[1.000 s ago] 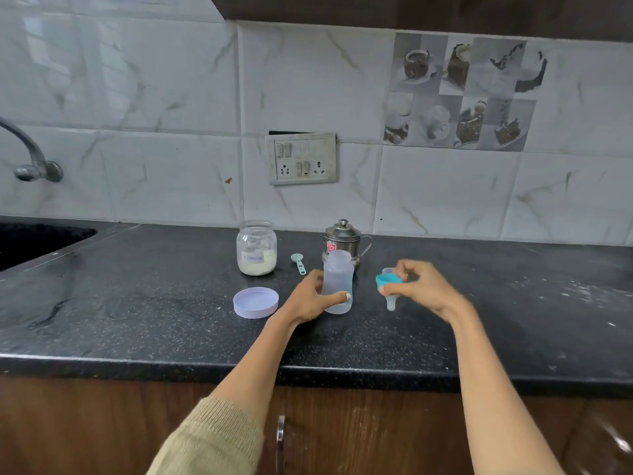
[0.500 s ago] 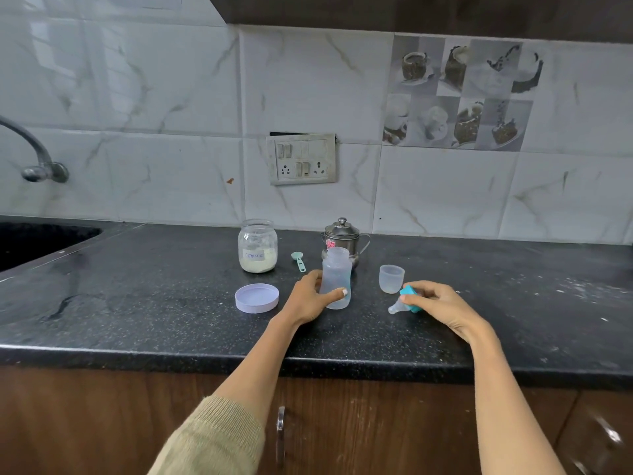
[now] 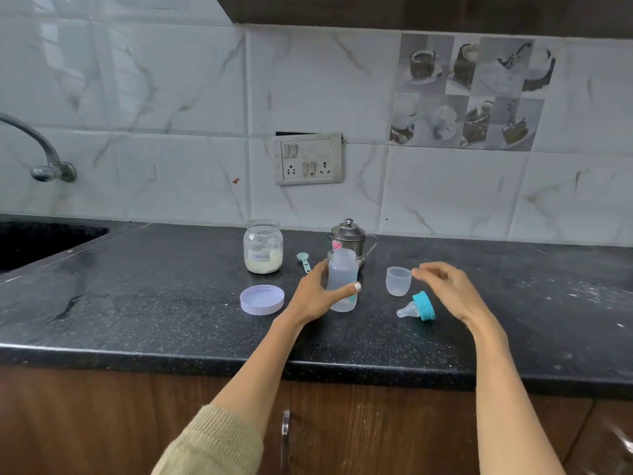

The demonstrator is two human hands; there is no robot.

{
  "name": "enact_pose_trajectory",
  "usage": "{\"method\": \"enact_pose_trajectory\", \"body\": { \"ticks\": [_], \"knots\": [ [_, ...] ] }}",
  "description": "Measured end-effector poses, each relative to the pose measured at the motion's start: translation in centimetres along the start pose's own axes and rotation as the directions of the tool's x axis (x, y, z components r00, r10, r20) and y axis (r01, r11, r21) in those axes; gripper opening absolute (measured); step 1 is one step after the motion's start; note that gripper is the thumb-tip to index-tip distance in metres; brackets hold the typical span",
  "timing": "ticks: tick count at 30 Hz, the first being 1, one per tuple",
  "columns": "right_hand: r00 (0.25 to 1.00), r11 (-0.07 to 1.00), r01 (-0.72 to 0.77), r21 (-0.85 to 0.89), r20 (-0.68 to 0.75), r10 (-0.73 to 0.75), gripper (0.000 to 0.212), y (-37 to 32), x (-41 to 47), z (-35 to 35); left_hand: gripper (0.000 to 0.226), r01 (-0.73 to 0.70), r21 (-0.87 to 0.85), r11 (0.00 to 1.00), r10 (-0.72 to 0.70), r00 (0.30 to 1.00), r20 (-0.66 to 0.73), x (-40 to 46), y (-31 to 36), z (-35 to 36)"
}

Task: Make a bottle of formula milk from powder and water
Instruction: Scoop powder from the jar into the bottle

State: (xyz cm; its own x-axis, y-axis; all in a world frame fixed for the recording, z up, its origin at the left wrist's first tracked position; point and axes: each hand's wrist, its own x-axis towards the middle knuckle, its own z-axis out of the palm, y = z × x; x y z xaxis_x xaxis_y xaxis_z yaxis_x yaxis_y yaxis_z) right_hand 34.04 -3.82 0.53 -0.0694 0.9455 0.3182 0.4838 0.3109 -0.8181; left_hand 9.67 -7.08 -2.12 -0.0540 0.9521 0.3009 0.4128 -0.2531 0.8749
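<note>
A clear baby bottle [image 3: 342, 279] stands upright and uncapped on the black counter, and my left hand [image 3: 313, 294] is wrapped around its lower part. Its teal collar with the silicone teat [image 3: 419, 306] lies on its side on the counter to the right. My right hand [image 3: 445, 287] hovers just above and right of it, fingers apart, holding nothing. The clear dome cap [image 3: 398, 281] stands mouth-up beside my right fingertips. An open glass jar of formula powder [image 3: 263, 246] stands further back left, with a small teal scoop [image 3: 304, 261] beside it. A lidded steel pot [image 3: 351, 240] is behind the bottle.
The jar's lavender lid [image 3: 262, 299] lies upside down left of my left hand. A sink [image 3: 41, 241] and tap [image 3: 44, 156] are at the far left. A switchboard [image 3: 308, 158] is on the tiled wall. White specks dust the counter [image 3: 565, 303] at right.
My right hand carried the teal collar and teat down from beside the dome cap, laid it on the counter and let go; it now lifts away, open. My left hand kept hold of the bottle.
</note>
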Motion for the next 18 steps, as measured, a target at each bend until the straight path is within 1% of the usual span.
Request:
{"method": "enact_pose_trajectory", "body": {
  "ticks": [3, 6, 8, 10, 12, 14, 16, 18],
  "knots": [
    [0.985, 0.988, 0.144, 0.055, -0.102, -0.138, 0.032, -3.4, 1.2, 0.8, 0.083, -0.035, -0.037, 0.999, 0.030, 0.992, -0.125, 0.2, 1.3, -1.2],
    [0.959, 0.957, 0.264, 0.121, -0.140, -0.247, 0.022, -7.7, 2.7, 2.3, 0.077, -0.094, -0.145, 0.985, 0.046, 0.952, -0.302, 0.8, 2.1, -3.3],
    [0.949, 0.942, 0.310, 0.125, -0.105, -0.299, 0.020, -10.3, 3.7, 3.9, 0.075, -0.109, -0.173, 0.979, 0.027, 0.906, -0.423, 1.4, 2.3, -5.2],
    [0.947, 0.940, 0.322, 0.111, -0.032, -0.320, 0.021, -12.4, 4.8, 5.8, 0.080, -0.088, -0.154, 0.984, -0.002, 0.865, -0.503, 2.0, 1.9, -7.3],
    [0.953, 0.953, 0.295, 0.071, 0.053, -0.299, 0.024, -14.0, 5.9, 7.7, 0.087, -0.034, -0.123, 0.992, -0.037, 0.844, -0.534, 2.7, 1.0, -9.3],
    [0.961, 0.969, 0.247, -0.011, 0.134, -0.243, 0.026, -15.0, 7.1, 9.7, 0.092, 0.016, -0.113, 0.994, -0.075, 0.841, -0.536, 3.1, 0.0, -10.7],
    [0.972, 0.969, 0.186, -0.160, 0.175, -0.157, 0.026, -15.5, 8.2, 11.9, 0.097, 0.075, -0.097, 0.992, -0.115, 0.836, -0.536, 3.4, -1.0, -11.6],
    [0.981, 0.946, 0.114, -0.302, 0.182, -0.060, 0.027, -15.6, 8.8, 14.1, 0.103, 0.133, -0.070, 0.989, -0.150, 0.836, -0.528, 3.9, -2.1, -12.1]
  ]
}}
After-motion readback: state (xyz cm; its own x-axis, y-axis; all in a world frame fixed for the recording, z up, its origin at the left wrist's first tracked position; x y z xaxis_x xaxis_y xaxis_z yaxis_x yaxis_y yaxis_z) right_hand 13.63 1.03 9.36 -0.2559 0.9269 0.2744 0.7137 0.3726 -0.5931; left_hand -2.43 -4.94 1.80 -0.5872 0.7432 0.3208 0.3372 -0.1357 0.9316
